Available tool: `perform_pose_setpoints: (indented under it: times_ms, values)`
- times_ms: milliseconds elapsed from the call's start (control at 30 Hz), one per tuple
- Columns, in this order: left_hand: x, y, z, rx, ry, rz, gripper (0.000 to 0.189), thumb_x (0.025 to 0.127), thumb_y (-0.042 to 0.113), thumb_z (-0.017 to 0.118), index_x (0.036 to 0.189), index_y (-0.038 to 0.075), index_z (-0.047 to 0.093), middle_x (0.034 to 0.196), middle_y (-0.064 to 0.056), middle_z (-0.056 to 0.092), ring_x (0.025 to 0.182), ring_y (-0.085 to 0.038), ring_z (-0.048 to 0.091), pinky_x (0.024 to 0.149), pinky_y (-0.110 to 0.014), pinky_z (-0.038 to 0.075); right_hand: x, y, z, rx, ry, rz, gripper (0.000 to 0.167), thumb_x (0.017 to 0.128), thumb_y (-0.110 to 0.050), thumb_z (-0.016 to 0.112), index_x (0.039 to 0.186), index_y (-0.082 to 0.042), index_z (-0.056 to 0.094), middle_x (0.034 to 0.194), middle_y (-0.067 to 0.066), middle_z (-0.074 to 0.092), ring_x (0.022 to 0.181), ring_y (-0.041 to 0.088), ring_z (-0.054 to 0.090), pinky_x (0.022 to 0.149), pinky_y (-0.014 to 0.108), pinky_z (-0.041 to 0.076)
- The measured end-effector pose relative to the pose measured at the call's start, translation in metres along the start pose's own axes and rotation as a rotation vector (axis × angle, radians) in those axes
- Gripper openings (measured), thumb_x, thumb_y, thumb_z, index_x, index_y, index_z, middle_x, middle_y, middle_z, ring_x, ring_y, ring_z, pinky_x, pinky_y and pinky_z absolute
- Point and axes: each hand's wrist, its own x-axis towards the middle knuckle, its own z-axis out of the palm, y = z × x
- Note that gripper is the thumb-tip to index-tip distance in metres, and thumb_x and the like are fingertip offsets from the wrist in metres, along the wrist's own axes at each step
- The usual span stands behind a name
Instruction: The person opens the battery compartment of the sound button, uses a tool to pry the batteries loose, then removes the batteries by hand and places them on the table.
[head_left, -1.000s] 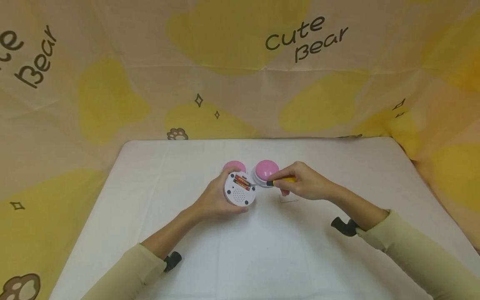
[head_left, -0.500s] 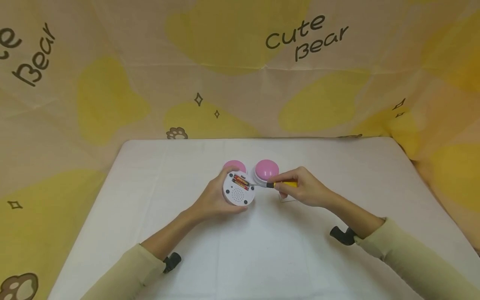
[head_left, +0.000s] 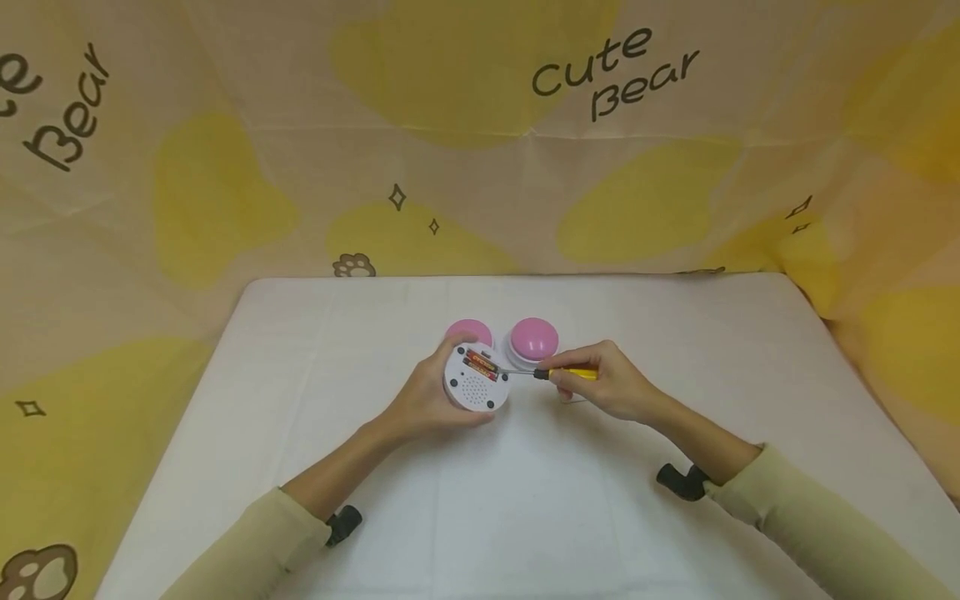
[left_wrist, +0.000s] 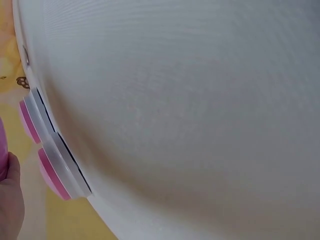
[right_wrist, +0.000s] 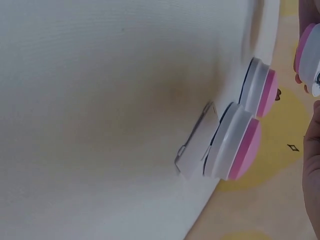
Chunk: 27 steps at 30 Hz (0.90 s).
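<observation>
My left hand [head_left: 427, 396] grips a round white push button [head_left: 472, 393], its underside tilted up toward me. Two red-and-black batteries [head_left: 480, 365] lie in its uncovered compartment, above a patch of speaker holes. Its pink dome [left_wrist: 2, 150] shows at the edge of the left wrist view. My right hand [head_left: 618, 383] pinches a screwdriver [head_left: 573, 375] with a yellow and black handle. The thin shaft points left, and its tip is at the right end of the batteries; whether it touches them I cannot tell. The right wrist view does not show the screwdriver clearly.
Two more pink-domed push buttons stand just behind the hands, one at right [head_left: 534, 337] and one at left [head_left: 468, 331], partly hidden. A small clear, flat-looking piece [right_wrist: 192, 150] lies beside the nearer one. Patterned cloth [head_left: 480, 167] rises behind the white table [head_left: 480, 517].
My right hand has dropped slightly, bringing the screwdriver more level, with its tip still at the batteries. The held push button has shifted a little to the left.
</observation>
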Motion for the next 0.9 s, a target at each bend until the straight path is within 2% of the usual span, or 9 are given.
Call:
perform_pose_setpoints:
  times_ms: [233, 367, 633, 900]
  values:
    - [0.0007, 0.0011, -0.0012, -0.009, 0.019, -0.022, 0.099, 0.065, 0.016, 0.094, 0.145, 0.005, 0.037, 0.122, 0.000, 0.061, 0.105, -0.017, 0.059, 0.094, -0.037, 0.051, -0.0005, 0.0053, 0.0022, 0.032, 0.024, -0.029, 0.021, 0.093, -0.001, 0.066, 0.112, -0.001, 0.074, 0.078, 0.027, 0.064, 0.072, 0.026, 0.060, 0.070, 0.032, 0.056]
    - [0.0010, 0.0018, -0.0022, -0.018, 0.025, -0.031, 0.101, 0.064, 0.015, 0.094, 0.146, 0.005, 0.036, 0.123, -0.001, 0.060, 0.106, -0.017, 0.058, 0.095, -0.038, 0.050, -0.0012, 0.0062, 0.0029, 0.039, 0.040, -0.046, 0.022, 0.093, 0.000, 0.066, 0.114, -0.002, 0.073, 0.077, 0.025, 0.064, 0.072, 0.024, 0.060, 0.069, 0.035, 0.056]
    - [-0.0003, 0.0050, -0.0035, -0.037, 0.038, -0.059, 0.106, 0.063, 0.015, 0.095, 0.149, 0.006, 0.033, 0.125, -0.003, 0.060, 0.109, -0.019, 0.057, 0.096, -0.040, 0.049, -0.0023, 0.0107, 0.0051, 0.101, 0.048, -0.080, 0.023, 0.093, 0.003, 0.065, 0.115, 0.003, 0.071, 0.076, 0.022, 0.064, 0.071, 0.025, 0.060, 0.071, 0.032, 0.057]
    - [0.0009, 0.0064, -0.0051, -0.061, 0.042, -0.046, 0.104, 0.064, 0.014, 0.094, 0.149, 0.006, 0.034, 0.128, -0.003, 0.059, 0.113, -0.019, 0.056, 0.098, -0.041, 0.049, -0.0032, 0.0106, 0.0055, 0.128, 0.067, -0.051, 0.024, 0.094, -0.001, 0.066, 0.117, 0.001, 0.071, 0.078, 0.020, 0.066, 0.072, 0.025, 0.061, 0.074, 0.031, 0.058]
